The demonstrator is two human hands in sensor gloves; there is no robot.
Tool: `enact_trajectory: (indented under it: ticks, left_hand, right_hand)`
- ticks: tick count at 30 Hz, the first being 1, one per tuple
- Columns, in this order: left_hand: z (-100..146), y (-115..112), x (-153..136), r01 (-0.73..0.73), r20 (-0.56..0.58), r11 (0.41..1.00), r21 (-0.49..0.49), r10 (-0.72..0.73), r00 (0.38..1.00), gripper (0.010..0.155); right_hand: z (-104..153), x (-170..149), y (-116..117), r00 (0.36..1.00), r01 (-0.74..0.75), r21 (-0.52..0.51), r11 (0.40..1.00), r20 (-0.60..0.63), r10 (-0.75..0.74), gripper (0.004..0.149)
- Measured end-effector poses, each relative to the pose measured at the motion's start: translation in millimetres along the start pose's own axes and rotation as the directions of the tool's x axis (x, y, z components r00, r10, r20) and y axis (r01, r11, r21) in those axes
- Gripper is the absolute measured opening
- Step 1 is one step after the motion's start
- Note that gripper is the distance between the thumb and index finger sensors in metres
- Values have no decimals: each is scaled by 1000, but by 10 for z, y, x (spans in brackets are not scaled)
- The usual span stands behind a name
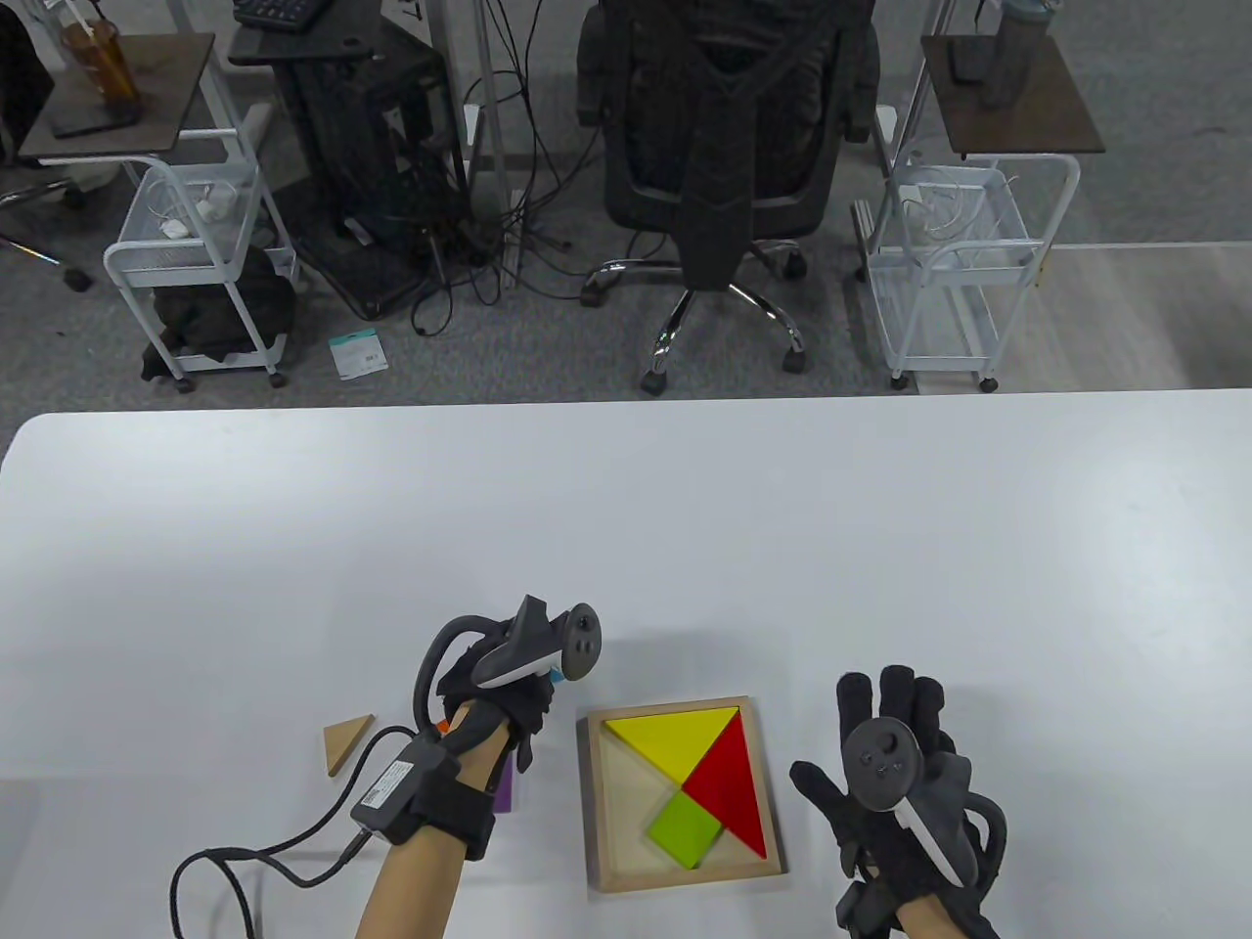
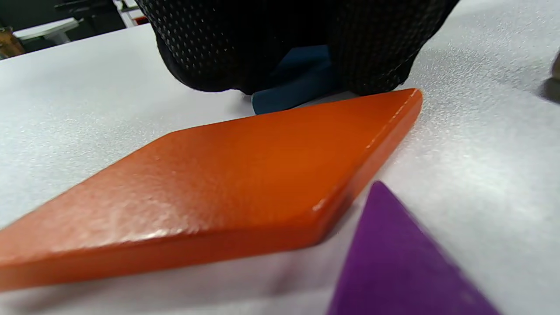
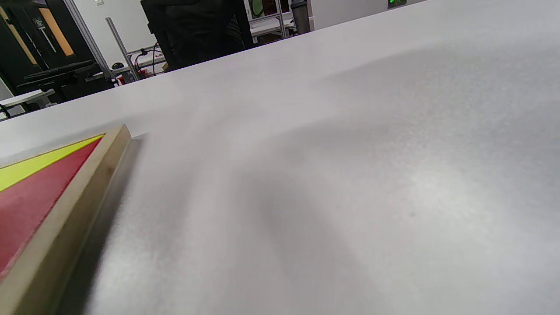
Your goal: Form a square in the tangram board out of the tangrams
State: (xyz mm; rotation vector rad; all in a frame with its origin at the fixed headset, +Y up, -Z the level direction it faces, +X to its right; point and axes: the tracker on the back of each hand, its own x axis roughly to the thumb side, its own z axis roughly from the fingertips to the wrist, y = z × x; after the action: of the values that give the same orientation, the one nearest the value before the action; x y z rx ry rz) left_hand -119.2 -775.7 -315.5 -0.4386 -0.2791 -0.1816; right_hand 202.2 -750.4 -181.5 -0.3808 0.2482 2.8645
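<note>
The wooden tangram board lies near the table's front edge. It holds a yellow triangle, a red triangle and a green square. Left of the board, my left hand curls its fingers round a blue piece on the table. An orange parallelogram and a purple triangle lie under that wrist. A plain wooden triangle sits further left. My right hand is spread flat, right of the board and apart from it, holding nothing.
The board's right rim shows in the right wrist view beside bare white table. A black cable trails from my left wrist. Beyond the table's far edge stand an office chair and wire carts.
</note>
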Motion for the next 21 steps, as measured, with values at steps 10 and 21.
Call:
enact_trajectory:
  ticks: [10,21]
  left_hand:
    - [520,243,467,-143,124,976,166,123,985,55]
    - [1177,-29,1758,-67,452,976,208,-35,891,55]
  right_hand:
    - [0,-45,-47,999,40,-15,999,-10,-40,89]
    - [10,-247,-172,987,139,-50,989,-75,-143,89]
